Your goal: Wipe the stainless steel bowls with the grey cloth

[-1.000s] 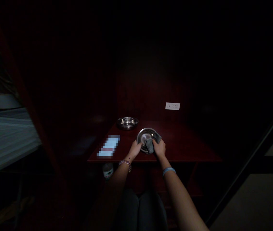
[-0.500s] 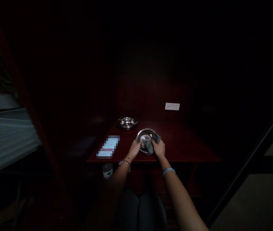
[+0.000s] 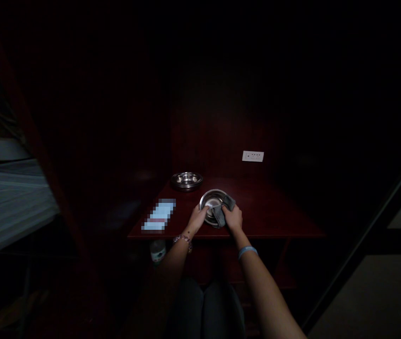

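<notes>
Gripping a shallow stainless steel bowl [image 3: 210, 199] between two bare hands, a seated person works over a dark red wooden desk [image 3: 274, 209] in dim light. The bowl lies flat on the desktop, directly under the grip and near the desk's front edge. The left hand [image 3: 197, 220] comes in from the near left, its fingers curled over the bowl's rim, a hold that appears to pin the bowl so it cannot slide. The right hand [image 3: 233, 218] closes narrowly around a bunched grey cloth [image 3: 219, 215], pressing it against the bowl's near right side; the cloth drapes over the rim, its folds filling the space between the hands. Both forearms reach forward and inward from above the lap. A beaded bracelet [image 3: 182, 241] circles the left wrist and a pale blue wristband [image 3: 248, 252] the right. Beyond the grip, toward the back of the desk, sits a second steel bowl [image 3: 186, 181], apart from the hands and untouched. Left of the left hand lies a flat pale blue object [image 3: 159, 215], too pixelated to identify. Farther out, beyond the right hand, a white wall socket plate [image 3: 253, 156] is fixed to the wall. Below the left wrist, a plastic bottle [image 3: 158, 250] shows beneath the desk's edge.
</notes>
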A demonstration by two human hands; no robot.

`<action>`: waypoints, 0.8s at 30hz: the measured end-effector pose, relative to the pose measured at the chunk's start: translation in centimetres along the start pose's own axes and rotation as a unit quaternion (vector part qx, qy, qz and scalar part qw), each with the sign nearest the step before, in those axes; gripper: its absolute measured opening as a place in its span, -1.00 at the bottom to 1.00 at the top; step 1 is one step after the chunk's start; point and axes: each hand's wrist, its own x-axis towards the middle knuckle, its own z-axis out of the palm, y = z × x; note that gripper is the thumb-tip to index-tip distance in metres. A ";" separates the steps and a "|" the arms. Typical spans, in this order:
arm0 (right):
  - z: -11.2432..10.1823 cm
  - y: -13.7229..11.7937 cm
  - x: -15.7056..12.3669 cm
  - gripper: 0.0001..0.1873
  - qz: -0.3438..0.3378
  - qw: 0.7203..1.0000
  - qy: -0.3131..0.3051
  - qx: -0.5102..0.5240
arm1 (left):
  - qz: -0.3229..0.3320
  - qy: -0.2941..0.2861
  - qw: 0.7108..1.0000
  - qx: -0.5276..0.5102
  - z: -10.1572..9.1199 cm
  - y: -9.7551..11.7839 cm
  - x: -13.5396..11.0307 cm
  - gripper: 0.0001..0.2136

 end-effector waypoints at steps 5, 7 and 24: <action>0.0 0.0 0.1 -0.59 0.000 1.000 -0.002 -0.002 | 0.012 -0.004 1.000 -0.005 0.0 -0.2 0.0 -0.70; 0.0 0.1 0.1 -0.58 0.000 1.000 -0.003 -0.005 | 0.016 -0.006 1.000 -0.006 0.0 -0.4 0.0 -0.69; 0.0 0.0 0.0 -0.57 0.004 1.000 -0.006 -0.014 | 0.029 -0.012 0.999 0.014 -0.2 -0.9 0.3 -0.68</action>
